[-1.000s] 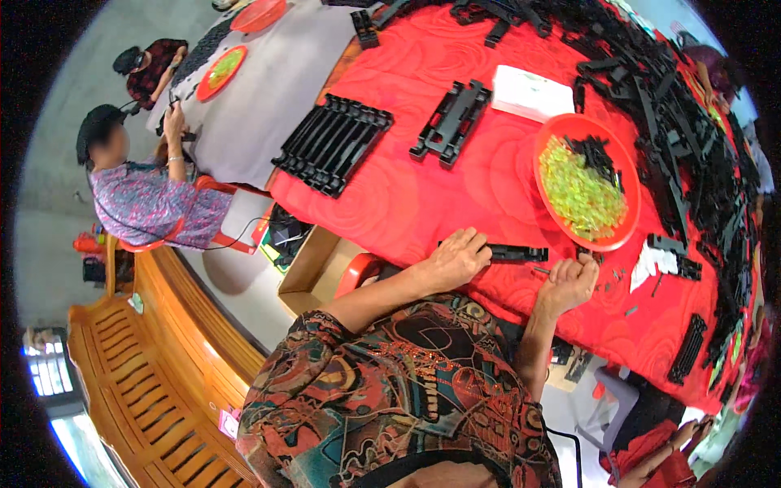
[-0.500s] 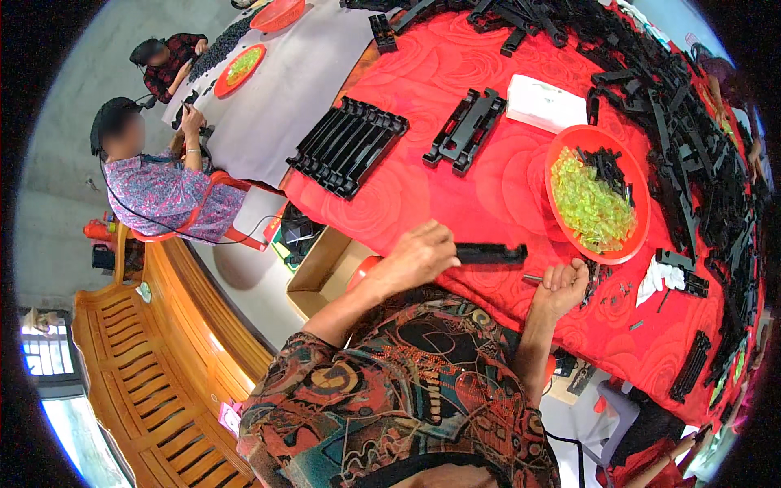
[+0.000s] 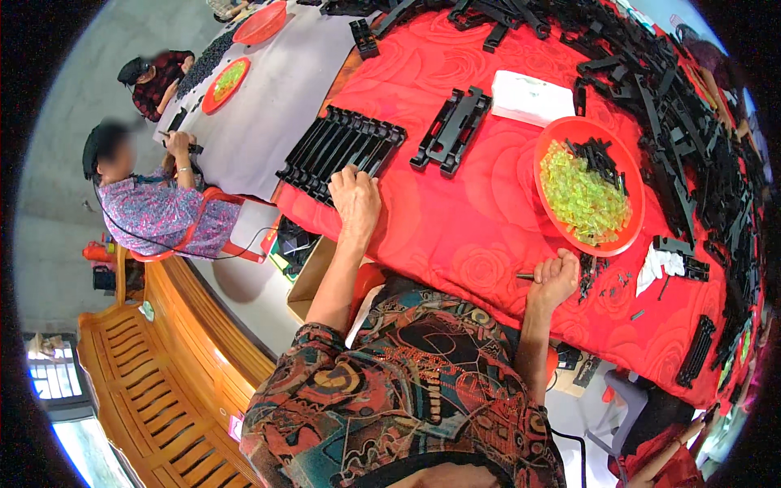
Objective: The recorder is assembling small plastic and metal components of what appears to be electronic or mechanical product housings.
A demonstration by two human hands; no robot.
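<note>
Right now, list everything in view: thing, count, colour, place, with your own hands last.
Red patterned tablecloth: one, covering the near table.
Row of black plastic strips: one batch, side by side at the table's left edge.
Black plastic frame pieces: a small stack, mid-table.
Round red bowl: one, right of centre, holding yellow-green bits and small black parts.
White folded paper: one, above the bowl.
Heap of black plastic parts: many, along the far and right edges.
Grey table: one, upper left, two seated people beside it.
Wooden bench: one, lower left.
Left hand: on the strip row.
Right hand: fisted around a thin dark tool.
</note>
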